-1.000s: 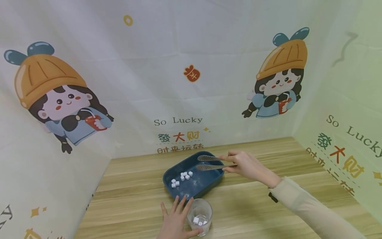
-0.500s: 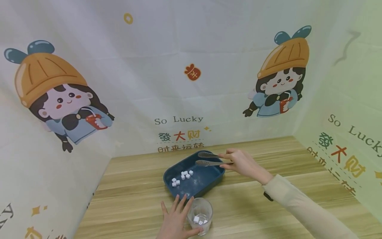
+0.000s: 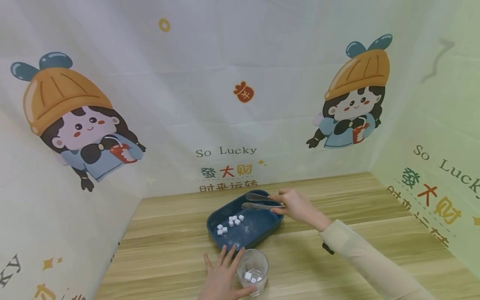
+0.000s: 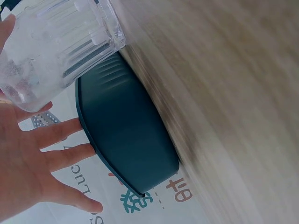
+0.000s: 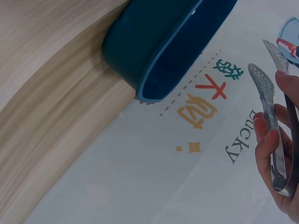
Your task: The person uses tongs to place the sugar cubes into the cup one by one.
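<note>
My right hand (image 3: 298,206) grips metal tongs (image 3: 262,206) over the far right part of a dark blue tray (image 3: 255,233). In the right wrist view the two perforated ends of the tongs (image 5: 262,81) stand apart with nothing between them. Several small white cubes (image 3: 231,221) lie in the tray's left half, in two clusters. My left hand (image 3: 219,279) spreads its straight fingers beside a clear glass (image 3: 258,260), thumb at its near side, fingertips right at the tray's near rim. At the bottom of the glass sit a few white cubes (image 3: 248,276).
The tray and the glass stand on a wood-grain table (image 3: 161,246), with the glass just in front of the tray. Printed cloth (image 3: 180,100) with cartoon figures rises behind and on both sides. A black object (image 3: 328,248) shows below the right sleeve.
My right hand and forearm have shifted a little left, bringing the tongs slightly further over the tray. The left hand, the glass and the cubes stay as they were.
</note>
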The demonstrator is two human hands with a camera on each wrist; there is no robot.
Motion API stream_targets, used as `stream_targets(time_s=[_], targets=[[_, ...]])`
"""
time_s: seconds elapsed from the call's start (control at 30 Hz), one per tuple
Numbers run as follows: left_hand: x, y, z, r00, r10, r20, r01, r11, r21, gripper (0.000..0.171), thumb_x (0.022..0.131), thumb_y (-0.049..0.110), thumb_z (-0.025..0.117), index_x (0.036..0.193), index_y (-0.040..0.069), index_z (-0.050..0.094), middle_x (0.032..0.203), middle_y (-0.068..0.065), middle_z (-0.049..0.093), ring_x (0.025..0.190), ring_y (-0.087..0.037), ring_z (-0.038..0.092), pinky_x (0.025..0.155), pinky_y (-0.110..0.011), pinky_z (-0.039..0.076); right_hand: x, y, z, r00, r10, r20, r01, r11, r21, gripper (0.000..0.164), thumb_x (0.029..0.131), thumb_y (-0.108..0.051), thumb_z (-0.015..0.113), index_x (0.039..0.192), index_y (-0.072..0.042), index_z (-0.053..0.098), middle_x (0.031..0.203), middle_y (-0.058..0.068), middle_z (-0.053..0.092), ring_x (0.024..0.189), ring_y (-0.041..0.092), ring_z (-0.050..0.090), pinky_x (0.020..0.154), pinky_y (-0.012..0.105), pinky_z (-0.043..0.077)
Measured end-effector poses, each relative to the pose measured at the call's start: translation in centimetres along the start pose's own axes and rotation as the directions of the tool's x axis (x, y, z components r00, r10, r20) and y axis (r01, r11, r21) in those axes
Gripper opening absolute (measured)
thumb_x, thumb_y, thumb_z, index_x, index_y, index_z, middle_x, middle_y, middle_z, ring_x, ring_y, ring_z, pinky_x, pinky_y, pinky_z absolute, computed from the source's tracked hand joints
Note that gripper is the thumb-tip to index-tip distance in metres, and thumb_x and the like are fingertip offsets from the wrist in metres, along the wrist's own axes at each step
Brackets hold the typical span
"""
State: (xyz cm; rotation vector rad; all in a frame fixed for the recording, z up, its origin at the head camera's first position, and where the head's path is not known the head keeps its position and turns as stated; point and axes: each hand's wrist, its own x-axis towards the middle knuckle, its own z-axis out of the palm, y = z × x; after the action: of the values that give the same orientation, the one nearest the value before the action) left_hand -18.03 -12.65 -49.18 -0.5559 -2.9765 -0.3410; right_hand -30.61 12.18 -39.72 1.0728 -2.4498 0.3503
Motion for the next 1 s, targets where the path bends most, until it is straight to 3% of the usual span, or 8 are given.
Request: stream_targets(time_s=[0.73,1.0], targets=[[0.2,0.1,-0.1,1.000,0.024,-0.015,-0.023,0.999,0.022,0.094,0.064,0.077,0.050,0.139,0.022,0.032,0.137,-0.013,0.042,0.125,-0.042,0.036,0.086,-0.078,0.014,0.8,0.3,2.1,0.989,0.090,0.119,-0.090,0.996,-0.004,0.039,0.076,-0.033,0.068,0.107,-0.009,0.067,0.066,0.001,0.051,0.045,0.001,0.030,0.040,0.014,0.024],[0.2,0.1,-0.1,1.000,0.023,-0.009,-0.023,1.000,0.015,0.095,0.064,0.077,0.050,0.139,0.021,0.032,0.137,-0.014,0.041,0.126,-0.042,0.035,0.086,-0.078,0.013,1.3,0.3,3.0,0.987,0.071,0.145,-0.064,0.997,-0.049,0.038,0.075,-0.034,0.069,0.104,-0.009,0.068,0.072,0.002,0.059,0.048,0.002,0.038,0.041,0.014,0.026]])
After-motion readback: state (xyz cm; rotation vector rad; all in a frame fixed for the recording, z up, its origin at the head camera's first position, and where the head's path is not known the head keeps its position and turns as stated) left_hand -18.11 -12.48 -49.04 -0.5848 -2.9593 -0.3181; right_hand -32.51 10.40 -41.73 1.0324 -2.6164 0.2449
